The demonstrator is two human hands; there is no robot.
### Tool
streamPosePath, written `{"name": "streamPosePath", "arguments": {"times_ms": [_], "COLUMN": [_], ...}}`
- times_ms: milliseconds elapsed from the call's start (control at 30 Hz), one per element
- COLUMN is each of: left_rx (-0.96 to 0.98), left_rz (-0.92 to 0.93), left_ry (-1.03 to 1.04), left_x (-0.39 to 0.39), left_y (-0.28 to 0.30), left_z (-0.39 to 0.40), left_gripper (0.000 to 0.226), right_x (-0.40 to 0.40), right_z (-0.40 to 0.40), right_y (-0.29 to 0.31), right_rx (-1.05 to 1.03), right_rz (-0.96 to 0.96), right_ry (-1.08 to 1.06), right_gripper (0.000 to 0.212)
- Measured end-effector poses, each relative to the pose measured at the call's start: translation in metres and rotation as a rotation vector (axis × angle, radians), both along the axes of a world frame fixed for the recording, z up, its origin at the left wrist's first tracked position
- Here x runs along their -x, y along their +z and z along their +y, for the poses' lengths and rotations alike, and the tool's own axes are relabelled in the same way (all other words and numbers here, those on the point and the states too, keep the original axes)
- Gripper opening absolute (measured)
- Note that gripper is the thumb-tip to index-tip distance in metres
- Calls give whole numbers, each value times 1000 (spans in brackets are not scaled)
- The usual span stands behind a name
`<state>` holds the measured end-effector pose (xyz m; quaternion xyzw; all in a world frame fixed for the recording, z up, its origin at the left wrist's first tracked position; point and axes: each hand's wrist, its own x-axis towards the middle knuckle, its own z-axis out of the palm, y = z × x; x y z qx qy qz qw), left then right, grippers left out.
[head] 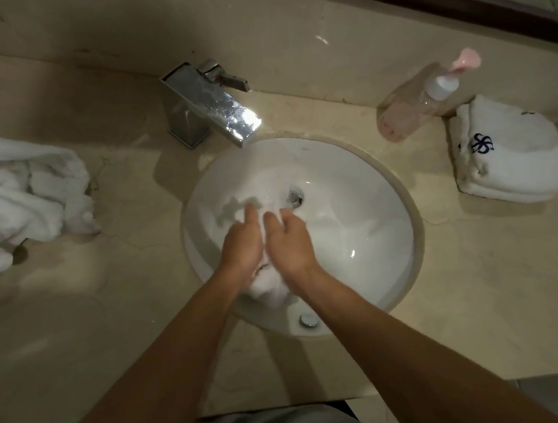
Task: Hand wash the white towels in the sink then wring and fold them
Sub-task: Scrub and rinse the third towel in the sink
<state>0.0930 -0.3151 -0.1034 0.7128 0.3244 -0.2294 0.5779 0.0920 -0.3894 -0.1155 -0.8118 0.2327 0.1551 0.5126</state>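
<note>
Inside the sink (353, 182): white towel (268, 286) is lying bunched at near wall; left hand (241, 246) and right hand (289, 244), each grip curled, are pressing it between them.

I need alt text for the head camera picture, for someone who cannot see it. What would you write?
Two bare hands, left hand and right hand, rub a wet white towel in a round white sink below a chrome faucet. A crumpled towel pile lies left; folded towels and a soap bottle sit right.
</note>
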Motion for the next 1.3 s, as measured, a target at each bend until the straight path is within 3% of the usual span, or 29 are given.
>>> {"name": "streamPosePath", "arguments": {"times_ms": [133, 233, 300, 400, 500, 600, 633, 700, 767, 833, 900, 967, 1000, 1067, 1167, 1233, 1300], "left_rx": [-60, 8, 30, -40, -26, -14, 53, 359, 614, 703, 738, 750, 684, 445, 133, 100, 86], "left_rz": [-37, 45, -5, -81, -210, -187, -114, 49, 156, 213, 206, 191, 164, 74, 15, 5, -17], "left_ry": [-125, 79, -54, -330, -402, -157, 15, 327, 417, 419, 379, 305, 232, 28, -21, -5, -86], "left_x": [17, -10, -12, 10, 27, 34, 35, 35, 34, 28, 22, 20, 22, 25, 12, 0, 8], "left_y": [5, -4, -1, 10, 10, 0, -8, -25, -33, -31, -29, -25, -20, -8, 5, 3, 1], "left_z": [-10, 3, 1, -3, 1, 15, 21, 32, 37, 34, 27, 18, 12, 4, 5, 8, -2], "left_gripper": [66, 61, 56, 45, 33, 20, 18, 41, 58, 54, 50, 54, 57, 60, 48, 42, 48], "right_x": [-18, 3, 0, -25, -20, 1, 9, 24, 33, 32, 27, 21, 15, 1, -3, 0, -15], "right_z": [-14, 5, -1, -25, -46, -73, -83, -94, -95, -80, -56, -39, -35, -32, -22, -12, -19], "right_y": [-12, 4, 9, 4, 2, 2, 3, 11, 11, 15, 16, 16, 16, 10, 7, 12, 11], "right_rx": [-25, -70, -12, -155, -406, -792, -879, -938, -1034, -1062, -867, -448, -250, -11, 100, 124, 189], "right_rz": [129, 59, 17, 125, 208, 287, 311, 353, 390, 428, 410, 258, 156, 59, 45, -12, 17], "right_ry": [-210, -54, -58, -384, -610, -626, -615, -533, -463, -437, -340, -203, -119, -43, 85, 269, 233], "right_gripper": [54, 37, 41, 23, 18, 10, 18, 32, 46, 58, 55, 37, 34, 49, 61, 55, 51]}}
